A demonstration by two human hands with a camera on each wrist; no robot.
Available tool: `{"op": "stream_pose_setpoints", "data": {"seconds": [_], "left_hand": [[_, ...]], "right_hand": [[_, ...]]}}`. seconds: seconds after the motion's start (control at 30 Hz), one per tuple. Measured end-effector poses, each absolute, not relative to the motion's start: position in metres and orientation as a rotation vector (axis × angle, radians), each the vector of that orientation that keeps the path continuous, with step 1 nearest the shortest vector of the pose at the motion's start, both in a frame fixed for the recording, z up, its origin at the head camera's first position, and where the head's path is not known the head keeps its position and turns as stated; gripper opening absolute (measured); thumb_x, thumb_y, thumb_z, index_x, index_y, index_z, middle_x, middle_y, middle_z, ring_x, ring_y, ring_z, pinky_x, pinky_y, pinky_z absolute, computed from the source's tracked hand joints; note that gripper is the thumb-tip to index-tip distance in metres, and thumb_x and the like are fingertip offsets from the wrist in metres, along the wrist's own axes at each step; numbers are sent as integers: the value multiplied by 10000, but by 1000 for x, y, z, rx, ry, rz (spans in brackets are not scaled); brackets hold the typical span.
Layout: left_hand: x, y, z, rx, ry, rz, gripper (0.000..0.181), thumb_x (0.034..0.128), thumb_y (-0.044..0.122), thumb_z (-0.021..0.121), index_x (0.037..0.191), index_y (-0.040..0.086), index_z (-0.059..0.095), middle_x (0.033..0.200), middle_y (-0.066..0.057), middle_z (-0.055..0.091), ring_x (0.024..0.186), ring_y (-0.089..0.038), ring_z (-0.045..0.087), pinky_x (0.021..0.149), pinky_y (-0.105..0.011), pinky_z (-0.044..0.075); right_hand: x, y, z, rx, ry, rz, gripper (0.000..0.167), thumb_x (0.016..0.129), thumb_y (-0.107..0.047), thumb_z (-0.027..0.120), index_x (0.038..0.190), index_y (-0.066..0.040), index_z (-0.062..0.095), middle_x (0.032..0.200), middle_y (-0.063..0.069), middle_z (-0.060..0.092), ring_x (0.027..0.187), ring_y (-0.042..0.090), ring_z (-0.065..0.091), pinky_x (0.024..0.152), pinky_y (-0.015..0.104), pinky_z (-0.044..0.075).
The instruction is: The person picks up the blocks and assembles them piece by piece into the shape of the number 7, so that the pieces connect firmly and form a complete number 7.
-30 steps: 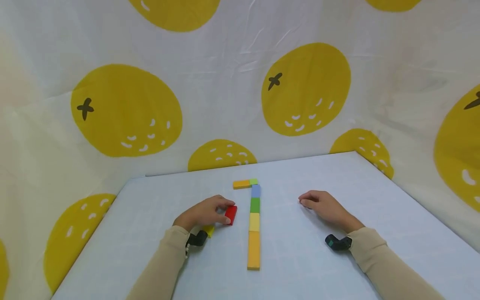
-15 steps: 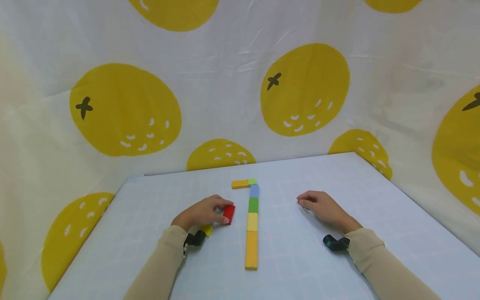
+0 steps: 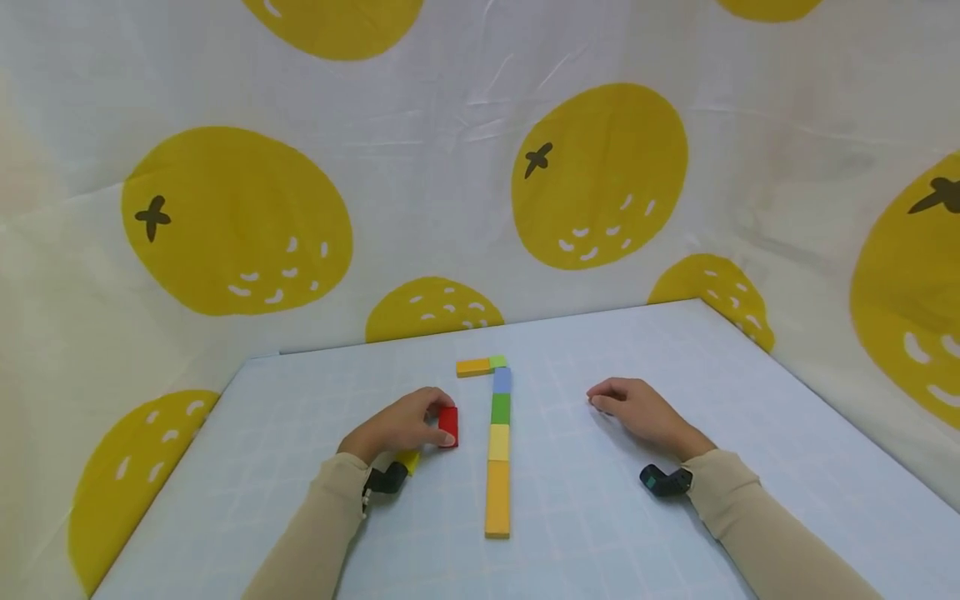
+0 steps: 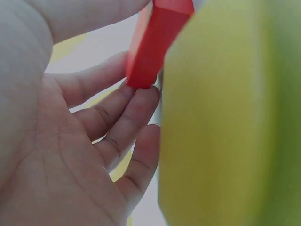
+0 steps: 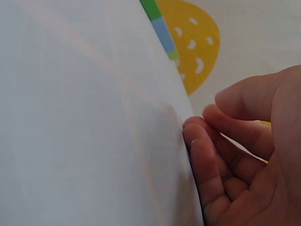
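Observation:
My left hand (image 3: 401,423) pinches a red block (image 3: 448,427) between thumb and fingers, just left of a line of coloured blocks. In the left wrist view the red block (image 4: 157,40) sits between the thumb and the fingertips. Under that wrist lies a yellow block (image 3: 408,461), partly hidden; it looms large and blurred as a yellow block (image 4: 211,122) in the left wrist view. To the right of the line my right hand (image 3: 641,412) rests on the table, fingers loosely curled and holding nothing, as the right hand (image 5: 240,155) in its wrist view confirms.
The line runs from a long orange block (image 3: 498,498) at the near end through a pale yellow block (image 3: 498,442), a green block (image 3: 501,409) and a blue block (image 3: 502,380). A light green block (image 3: 498,362) and another orange block (image 3: 473,367) turn left at the far end.
The red block, in my left hand, has turned from tilted to nearly parallel with the line and shifted slightly left. The whole view has drifted a little. My right hand stays put.

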State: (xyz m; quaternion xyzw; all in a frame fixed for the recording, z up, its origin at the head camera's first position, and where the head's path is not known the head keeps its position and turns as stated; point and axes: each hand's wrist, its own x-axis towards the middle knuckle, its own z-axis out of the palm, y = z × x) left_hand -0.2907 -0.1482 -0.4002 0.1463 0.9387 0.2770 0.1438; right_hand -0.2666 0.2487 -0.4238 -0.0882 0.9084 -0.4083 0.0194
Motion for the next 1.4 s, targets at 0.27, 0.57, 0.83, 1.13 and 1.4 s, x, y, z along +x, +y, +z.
{"op": "stream_pose_setpoints", "data": {"seconds": [0.27, 0.57, 0.83, 1.13, 1.4], "left_hand": [[-293, -145, -400, 364, 2708, 806, 545, 778, 350, 871, 1198, 197, 561, 1036, 10, 585, 973, -207, 535, 838, -379, 525], [-292, -153, -403, 516, 2705, 773, 593, 794, 407, 843, 1336, 299, 630, 1132, 28, 569, 1026, -194, 512, 828, -351, 534], [-294, -155, -402, 511, 2725, 843, 383, 807, 385, 839, 1136, 277, 674, 1096, 25, 564, 1002, -200, 515, 796, -329, 523], [-296, -160, -405, 387, 2674, 987, 269, 846, 336, 813, 1049, 246, 661, 998, 4, 608, 946, -227, 545, 769, -338, 517], [-297, -163, -401, 401, 2658, 1075, 188, 892, 269, 774, 1039, 206, 674, 1012, 10, 622, 953, -216, 556, 804, -354, 519]], "right_hand": [[-266, 248, -423, -254, 2810, -1283, 255, 1012, -297, 603, 1179, -137, 709, 1165, 13, 676, 1117, 250, 566, 997, 492, 447], [-265, 247, -430, -244, 2796, -1282, 246, 1009, -311, 609, 1164, -151, 712, 1123, -20, 680, 1050, 196, 581, 964, 468, 468], [-266, 245, -426, -233, 2819, -1277, 240, 1007, -309, 612, 1156, -151, 714, 1111, -12, 680, 1014, 197, 584, 940, 461, 481], [-267, 246, -429, -241, 2827, -1264, 228, 1010, -298, 610, 1150, -152, 715, 1098, -18, 681, 1020, 196, 581, 942, 460, 477], [-267, 246, -427, -273, 2834, -1271, 235, 1012, -295, 604, 1153, -143, 714, 1098, -15, 682, 1020, 200, 576, 931, 448, 473]]}}
